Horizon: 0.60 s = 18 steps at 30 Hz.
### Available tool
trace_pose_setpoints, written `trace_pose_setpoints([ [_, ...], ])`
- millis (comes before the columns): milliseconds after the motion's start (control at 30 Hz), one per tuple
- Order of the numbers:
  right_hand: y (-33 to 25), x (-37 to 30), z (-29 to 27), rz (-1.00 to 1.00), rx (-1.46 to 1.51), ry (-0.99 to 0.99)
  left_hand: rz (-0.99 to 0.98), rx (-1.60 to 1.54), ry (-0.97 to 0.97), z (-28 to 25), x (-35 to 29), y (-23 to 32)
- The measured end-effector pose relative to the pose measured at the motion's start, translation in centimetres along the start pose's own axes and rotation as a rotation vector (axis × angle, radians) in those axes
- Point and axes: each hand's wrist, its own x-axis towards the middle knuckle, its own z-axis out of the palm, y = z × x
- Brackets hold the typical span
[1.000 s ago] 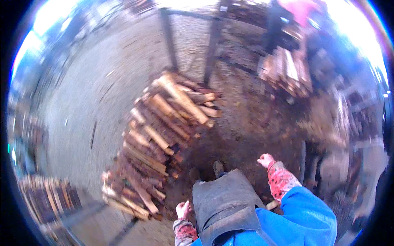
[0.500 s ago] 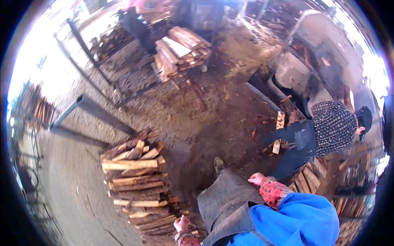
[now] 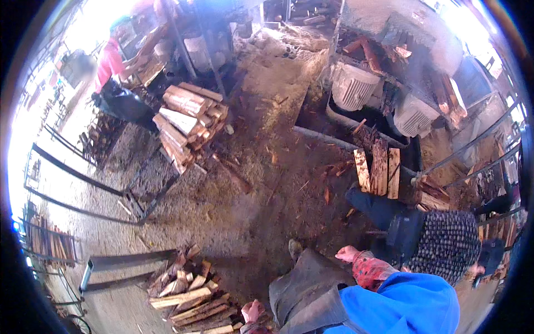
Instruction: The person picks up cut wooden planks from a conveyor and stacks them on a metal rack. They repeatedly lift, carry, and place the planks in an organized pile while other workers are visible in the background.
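My left hand [image 3: 252, 310] hangs beside a stack of split wood slats [image 3: 183, 300], its fingers curled in with nothing visible in them. Between hand and stack a small gap seems to show. In front of my dark apron [image 3: 308, 284], my right hand [image 3: 347, 254] is held loosely closed, and I see nothing in it. Both wrists have red patterned cuffs under a blue garment [image 3: 400, 306]. To the right, close by, a co-worker in a dark checked top [image 3: 448, 242] bends over, near upright wood slabs [image 3: 379, 167].
A large bundle of wood [image 3: 189, 114] sits on a metal frame ahead left. Beyond it stands a person in a pink top [image 3: 108, 64]. Ribbed motors [image 3: 356, 86] stand in a trough ahead right. A metal post [image 3: 128, 261] juts by the near stack. Scraps litter the ground.
My view has turned rightward, so the wood bundle and near stack sit farther left and lower. The pink-topped person shows more fully. Both my hands stay low and curled.
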Motion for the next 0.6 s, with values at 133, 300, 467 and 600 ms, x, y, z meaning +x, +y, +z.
trace_pose_setpoints([
  [133,-3.7,4.0,-5.5,0.047,0.123,-0.074,-0.024,-0.010,-0.035,3.4,1.6,4.7],
  [300,-6.8,8.1,-9.3,-0.035,0.198,0.032,-0.036,0.265,-0.120,2.8,7.4,4.8],
  [467,-11.2,9.1,-9.7,-0.086,0.147,-0.001,0.615,1.410,-0.344,0.2,14.2,4.1],
  [600,-12.6,11.4,-8.8,-0.024,0.320,0.008,0.674,1.567,-0.343,1.9,18.2,6.9],
])
